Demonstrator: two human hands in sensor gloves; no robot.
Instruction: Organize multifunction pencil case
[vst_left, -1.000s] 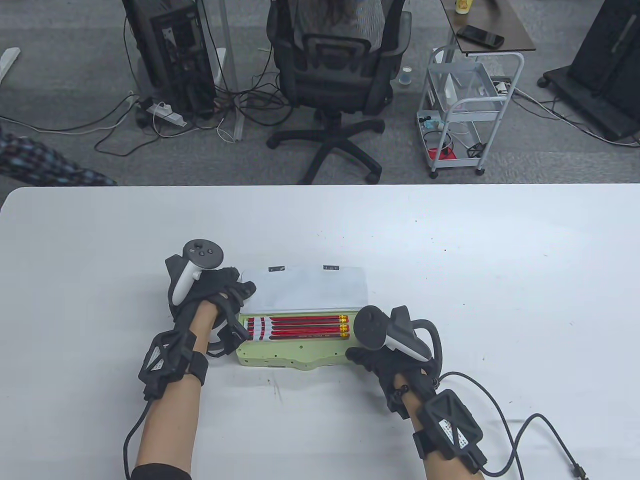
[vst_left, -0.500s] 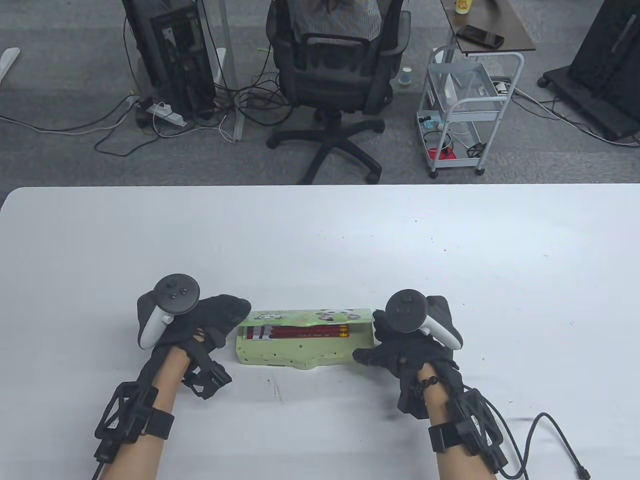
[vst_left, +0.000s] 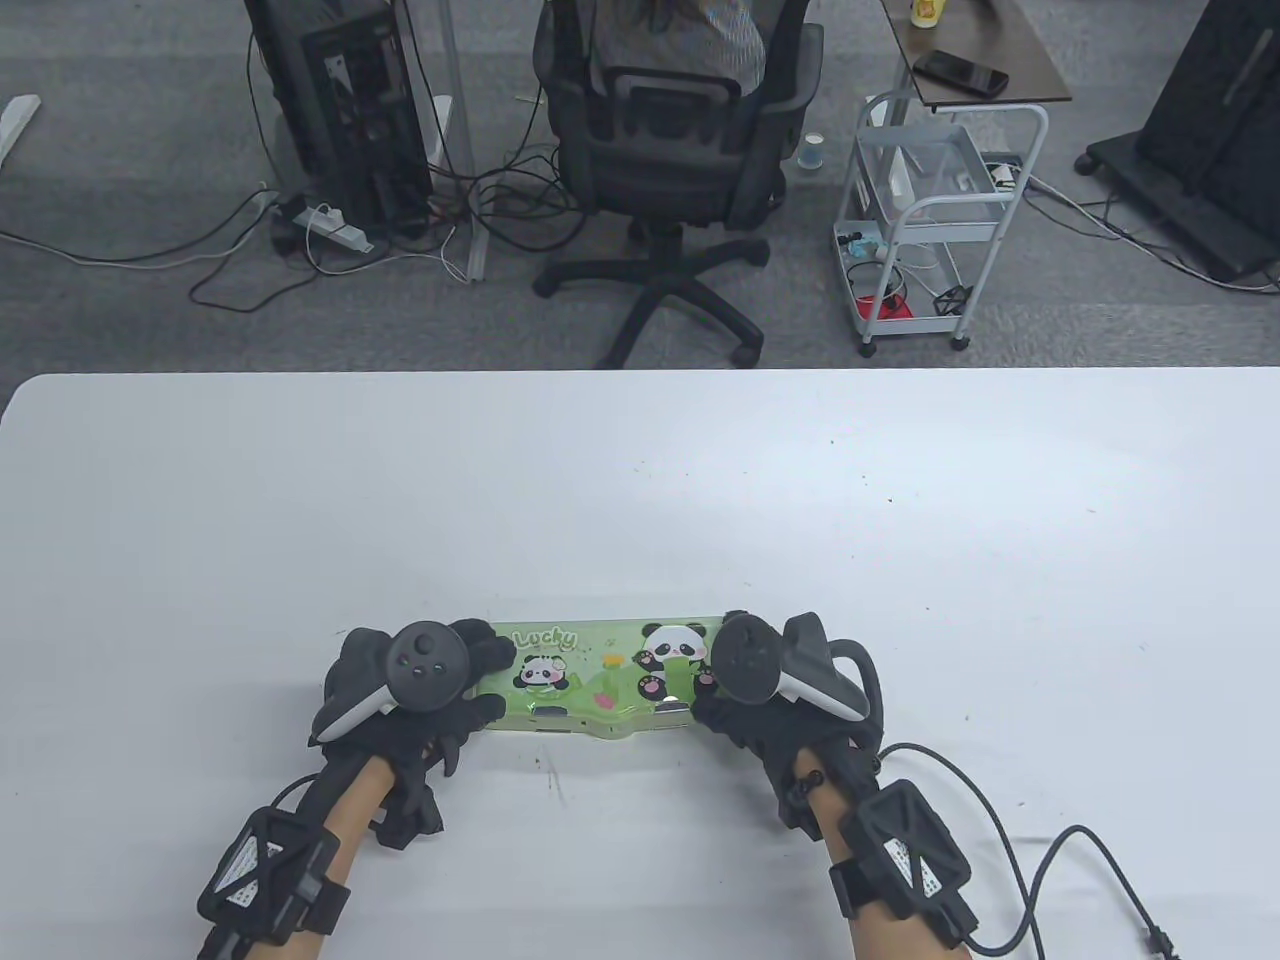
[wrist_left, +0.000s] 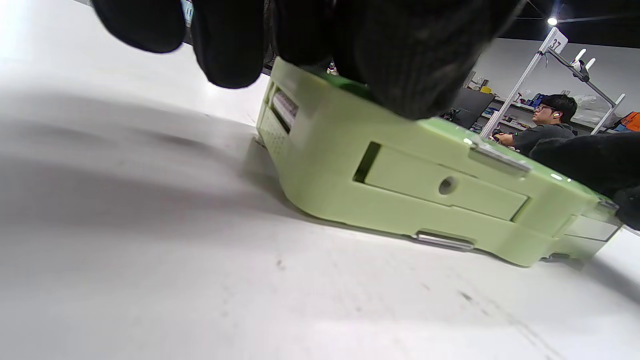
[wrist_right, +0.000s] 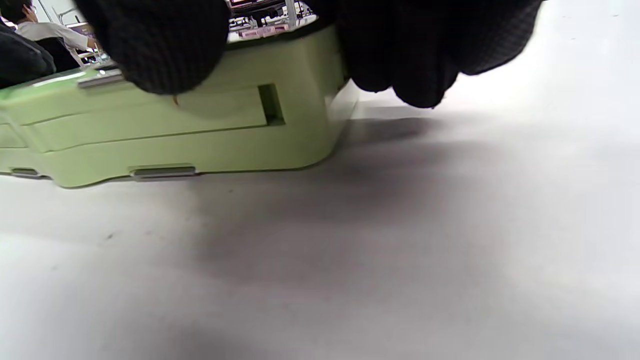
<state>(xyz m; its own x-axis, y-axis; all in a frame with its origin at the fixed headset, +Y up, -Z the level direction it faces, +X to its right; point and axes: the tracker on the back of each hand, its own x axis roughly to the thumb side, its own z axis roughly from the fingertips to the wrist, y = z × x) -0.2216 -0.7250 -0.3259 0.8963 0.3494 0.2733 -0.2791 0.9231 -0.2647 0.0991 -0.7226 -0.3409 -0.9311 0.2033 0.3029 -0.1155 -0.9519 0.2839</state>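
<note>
The green pencil case (vst_left: 600, 682) lies closed near the table's front edge, its panda lid with the word "Lucky" facing up. My left hand (vst_left: 487, 678) clasps its left end, fingers on the lid and thumb at the front wall. My right hand (vst_left: 708, 690) holds the right end the same way. In the left wrist view my gloved fingers (wrist_left: 227, 45) hang over the case (wrist_left: 400, 185) and the thumb presses on its lid edge. The right wrist view shows the case's front wall (wrist_right: 175, 135) under my fingers (wrist_right: 400, 55). The pencils inside are hidden.
The white table (vst_left: 900, 520) stretches wide beyond and to both sides of the case. A black cable (vst_left: 1080, 850) trails from my right wrist across the table's front right. Beyond the far edge stand an office chair (vst_left: 670, 150) and a white cart (vst_left: 930, 220).
The lid stood open over red pencils, was half down half a second ago, and now lies flat and closed. Both hands have come onto the case's ends.
</note>
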